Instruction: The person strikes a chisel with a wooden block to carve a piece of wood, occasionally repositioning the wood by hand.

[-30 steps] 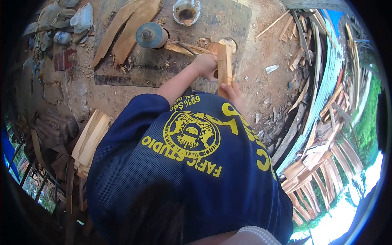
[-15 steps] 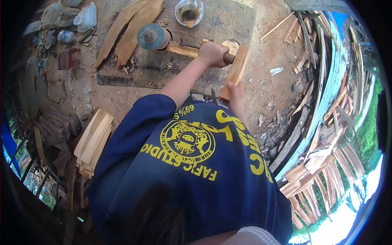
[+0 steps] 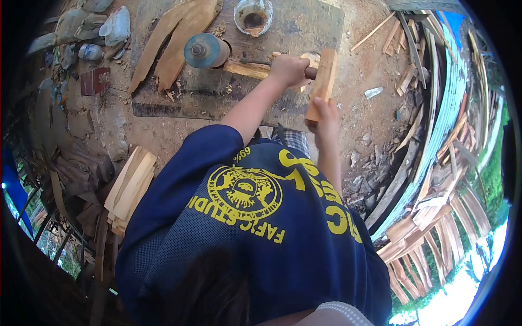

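My left hand (image 3: 291,71) is closed around the brown handle (image 3: 311,73) of what looks like a chisel, whose dark metal shaft (image 3: 249,61) points left along a narrow piece of wood (image 3: 247,69). That wood reaches to a round post with a worn blue top (image 3: 200,50). To the right, my right hand (image 3: 326,115) grips the lower part of a squared wooden block (image 3: 325,76). The block's upper part overlaps the butt end of the handle in this view. Wood chips lie around the left hand on the dark board (image 3: 179,110).
A white tub (image 3: 253,15) with brown residue stands at the board's far side. Curved wooden planks (image 3: 175,46) lie at its left. Stacked cut wood (image 3: 130,185) sits at lower left, and heaps of slats (image 3: 429,244) line the right. Plastic containers (image 3: 115,27) lie far left.
The wooden block has tipped more upright, and my right hand has come higher and further into view. My left hand keeps its grip on the handle. The whole view has shifted slightly.
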`<state>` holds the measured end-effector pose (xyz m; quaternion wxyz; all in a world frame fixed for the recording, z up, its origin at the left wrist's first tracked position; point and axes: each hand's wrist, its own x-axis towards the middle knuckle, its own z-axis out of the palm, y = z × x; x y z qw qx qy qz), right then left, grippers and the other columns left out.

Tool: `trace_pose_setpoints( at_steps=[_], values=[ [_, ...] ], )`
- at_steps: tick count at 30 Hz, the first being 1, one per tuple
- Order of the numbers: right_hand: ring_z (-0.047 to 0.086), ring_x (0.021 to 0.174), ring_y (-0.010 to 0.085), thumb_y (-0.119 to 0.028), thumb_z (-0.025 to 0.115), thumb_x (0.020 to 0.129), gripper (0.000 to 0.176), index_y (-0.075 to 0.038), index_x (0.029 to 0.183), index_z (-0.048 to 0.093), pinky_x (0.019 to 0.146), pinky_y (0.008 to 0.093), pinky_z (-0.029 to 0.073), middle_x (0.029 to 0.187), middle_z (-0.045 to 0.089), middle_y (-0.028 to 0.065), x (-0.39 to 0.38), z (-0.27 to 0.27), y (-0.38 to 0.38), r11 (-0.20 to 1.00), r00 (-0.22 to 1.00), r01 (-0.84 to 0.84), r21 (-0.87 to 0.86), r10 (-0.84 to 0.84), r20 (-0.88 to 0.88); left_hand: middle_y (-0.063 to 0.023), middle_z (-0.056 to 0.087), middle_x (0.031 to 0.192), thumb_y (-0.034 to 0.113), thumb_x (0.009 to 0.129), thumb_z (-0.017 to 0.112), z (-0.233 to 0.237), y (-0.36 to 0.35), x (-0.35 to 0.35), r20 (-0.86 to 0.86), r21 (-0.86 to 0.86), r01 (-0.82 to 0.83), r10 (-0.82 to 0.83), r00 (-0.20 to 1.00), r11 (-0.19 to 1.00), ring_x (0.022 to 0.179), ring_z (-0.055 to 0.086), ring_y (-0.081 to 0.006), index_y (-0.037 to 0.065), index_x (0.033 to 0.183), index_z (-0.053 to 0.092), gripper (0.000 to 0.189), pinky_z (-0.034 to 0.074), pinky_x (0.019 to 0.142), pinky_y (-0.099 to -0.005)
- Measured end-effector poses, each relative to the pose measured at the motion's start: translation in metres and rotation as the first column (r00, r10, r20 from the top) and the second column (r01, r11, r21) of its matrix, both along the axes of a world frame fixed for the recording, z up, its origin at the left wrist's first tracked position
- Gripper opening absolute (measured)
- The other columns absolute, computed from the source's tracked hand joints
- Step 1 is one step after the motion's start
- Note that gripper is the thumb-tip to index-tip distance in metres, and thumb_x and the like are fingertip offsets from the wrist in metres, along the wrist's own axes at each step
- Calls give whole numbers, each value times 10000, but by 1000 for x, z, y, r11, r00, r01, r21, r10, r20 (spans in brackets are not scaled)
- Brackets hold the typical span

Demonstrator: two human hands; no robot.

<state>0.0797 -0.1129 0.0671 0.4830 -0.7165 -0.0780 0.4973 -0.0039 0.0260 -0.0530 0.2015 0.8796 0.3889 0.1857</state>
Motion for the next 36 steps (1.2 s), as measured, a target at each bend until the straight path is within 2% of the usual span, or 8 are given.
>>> trace_pose_setpoints(
  at_steps=[8, 10, 12, 18, 22, 29, 32, 36],
  values=[
    [562, 624, 120, -349, 591, 889, 282, -85, 931, 502, 460, 241, 385, 750, 579, 60, 66, 53, -5, 762, 829, 532, 371, -558, -42, -50, 686, 691, 422, 620, 779, 9, 1, -13, 35, -55, 1, 1, 999, 998, 606, 670, -261, 145, 750, 676, 323, 535, 615, -386],
    [540, 624, 102, -339, 618, 878, 287, -78, 931, 512, 489, 245, 394, 758, 558, 38, 62, -62, -40, 886, 901, -165, 433, -43, 431, -46, 685, 691, 408, 619, 781, -1, -5, -13, 120, -5, 6, -5, 993, 1000, 618, 672, -261, 150, 738, 674, 304, 535, 613, -392],
    [513, 618, 93, -293, 631, 873, 264, -74, 973, 522, 504, 250, 402, 757, 529, 11, -16, 5, 4, 956, 964, -252, -151, 262, 51, -46, 683, 694, 396, 618, 782, 1, 0, -28, 10, -93, 1, 0, 1000, 996, 632, 674, -259, 150, 753, 678, 299, 532, 606, -394],
    [513, 563, 99, -290, 636, 863, 339, -98, 1110, 505, 414, 233, 364, 777, 533, 23, 18, 28, 6, 999, 999, 42, 2, -42, -26, -48, 656, 681, 325, 620, 764, -6, -6, -105, 83, -42, -10, 13, 996, 999, 654, 659, -258, 151, 754, 644, 251, 515, 597, -388],
    [539, 509, 173, -315, 570, 896, 249, -95, 976, 484, 389, 244, 330, 702, 565, 84, 58, 30, 0, 976, 975, 219, 9, -219, 33, -42, 643, 724, 246, 620, 755, 4, -19, -126, 155, -35, 73, -67, 986, 997, 685, 638, -254, 142, 750, 617, 216, 498, 616, -376],
    [551, 505, 187, -297, 569, 905, 244, -87, 979, 470, 386, 249, 331, 694, 557, 96, 44, 23, -16, 984, 985, 166, -69, -168, -30, -16, 589, 672, 217, 652, 746, 24, -56, -130, 242, -34, 330, -313, 918, 943, 673, 626, -232, 155, 745, 603, 181, 490, 603, -363],
    [539, 488, 185, -283, 570, 904, 230, -91, 977, 466, 381, 256, 332, 683, 549, 90, 25, 29, -22, 991, 994, 110, -72, -111, -10, -31, 601, 740, 233, 685, 748, 26, -68, -117, 206, -37, 298, -284, 936, 954, 667, 625, -250, 141, 780, 598, 200, 489, 602, -375],
    [508, 456, 158, -265, 568, 906, 209, -98, 974, 462, 354, 245, 309, 668, 525, 76, 16, 33, -33, 994, 998, 38, -99, -42, -42, -97, 625, 1062, 309, 732, 772, 26, -63, -106, -224, -219, -35, -16, 975, 975, 802, 673, -298, 112, 1134, 550, 500, 533, 683, -391]
  ],
)
